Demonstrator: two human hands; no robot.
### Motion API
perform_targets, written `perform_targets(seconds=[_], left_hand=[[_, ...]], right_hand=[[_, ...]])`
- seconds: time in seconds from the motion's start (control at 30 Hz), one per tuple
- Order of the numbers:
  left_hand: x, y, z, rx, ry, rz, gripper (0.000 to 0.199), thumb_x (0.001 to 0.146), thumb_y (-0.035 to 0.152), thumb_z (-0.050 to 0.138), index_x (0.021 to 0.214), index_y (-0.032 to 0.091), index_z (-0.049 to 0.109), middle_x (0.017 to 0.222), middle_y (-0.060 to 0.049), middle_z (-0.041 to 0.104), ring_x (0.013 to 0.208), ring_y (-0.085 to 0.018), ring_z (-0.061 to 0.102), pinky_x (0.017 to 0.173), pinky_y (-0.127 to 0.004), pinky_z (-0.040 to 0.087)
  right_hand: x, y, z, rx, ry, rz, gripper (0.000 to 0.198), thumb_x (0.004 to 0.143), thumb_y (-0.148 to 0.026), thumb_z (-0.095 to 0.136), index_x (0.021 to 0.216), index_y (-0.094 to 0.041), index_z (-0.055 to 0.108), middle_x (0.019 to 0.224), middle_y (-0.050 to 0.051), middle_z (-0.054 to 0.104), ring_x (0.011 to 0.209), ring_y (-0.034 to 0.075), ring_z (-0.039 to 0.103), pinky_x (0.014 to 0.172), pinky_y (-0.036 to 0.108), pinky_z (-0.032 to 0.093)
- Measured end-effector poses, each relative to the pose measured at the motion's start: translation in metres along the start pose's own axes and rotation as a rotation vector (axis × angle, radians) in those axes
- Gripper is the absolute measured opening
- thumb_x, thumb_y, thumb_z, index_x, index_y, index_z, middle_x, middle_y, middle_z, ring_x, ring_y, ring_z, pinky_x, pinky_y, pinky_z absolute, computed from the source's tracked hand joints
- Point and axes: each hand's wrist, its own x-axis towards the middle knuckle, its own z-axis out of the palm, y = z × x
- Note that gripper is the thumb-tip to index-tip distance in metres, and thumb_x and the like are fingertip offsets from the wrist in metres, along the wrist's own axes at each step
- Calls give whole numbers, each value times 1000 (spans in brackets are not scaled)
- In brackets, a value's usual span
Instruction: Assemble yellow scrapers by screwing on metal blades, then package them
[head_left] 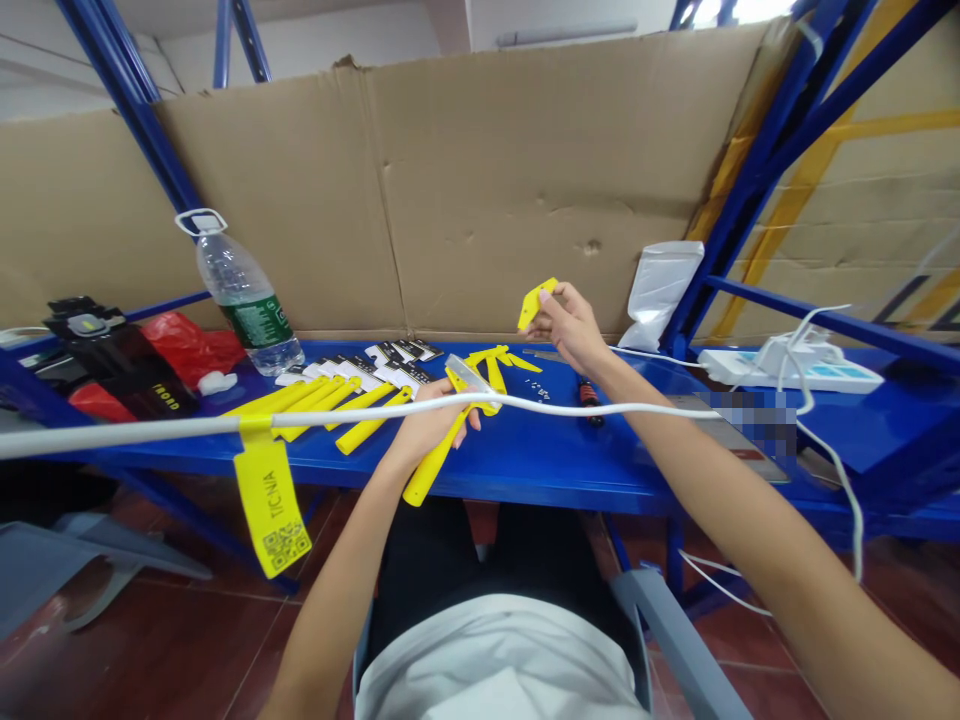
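My left hand (433,432) is closed around a yellow-handled scraper (435,462) with a flat metal head, tilted over the table's front edge. Raised to the right, my right hand (568,325) pinches a small angular yellow plate (535,305) between thumb and fingers. Between the hands lie loose yellow pieces (517,361) and several tiny metal bits, probably screws (538,390). A red-and-black screwdriver (589,400) rests below my right wrist. Left of my left hand, several yellow-handled scrapers (367,422) lie in a row with black-and-white heads.
A large water bottle (251,300), red bag (187,345) and black box (127,365) stand left. A white power strip (795,370) and white pouch (664,290) are right. A white cable (360,414) with a yellow tag (271,505) crosses in front. Cardboard (487,190) backs the blue table (525,465).
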Motion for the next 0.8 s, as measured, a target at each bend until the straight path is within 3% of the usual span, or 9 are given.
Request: perform_targets(seconds=[0.13, 0.27, 0.4, 0.57, 0.8], left_hand=[[2, -4, 0, -4, -7, -13, 33, 95, 47, 81, 90, 17, 71, 65, -5, 74, 36, -11, 53, 37, -22, 39], [4, -10, -2, -1, -24, -21, 36, 95, 51, 84, 94, 17, 72, 67, -4, 75, 36, -11, 54, 38, -22, 38], [6, -12, -3, -9, -44, -11, 41, 94, 55, 86, 97, 16, 73, 67, -4, 75, 37, -11, 55, 38, -22, 38], [5, -12, -3, 5, -27, -17, 35, 96, 50, 83, 96, 16, 73, 67, -5, 75, 37, -11, 56, 38, -22, 39], [5, -13, -4, 8, -41, -6, 34, 95, 49, 82, 92, 18, 68, 67, -3, 74, 38, -11, 55, 39, -23, 41]], right_hand=[[-19, -8, 26, 69, -227, 107, 76, 79, -82, 89, 106, -32, 39, 86, -7, 76, 56, 14, 69, 59, 31, 54], [-34, -12, 43, 58, -410, 155, 71, 83, -77, 90, 110, -31, 43, 86, -6, 77, 63, 16, 72, 66, 33, 58], [-42, -16, 50, -33, -549, 131, 59, 87, -70, 90, 110, -27, 57, 83, -2, 76, 70, 17, 71, 71, 34, 58], [-44, -17, 52, -157, -594, 15, 42, 89, -60, 90, 99, -22, 75, 93, 1, 79, 79, 16, 68, 77, 32, 55], [-43, -11, 49, -266, -580, -35, 38, 91, -59, 87, 101, -22, 81, 92, 1, 78, 79, 16, 64, 73, 30, 50]])
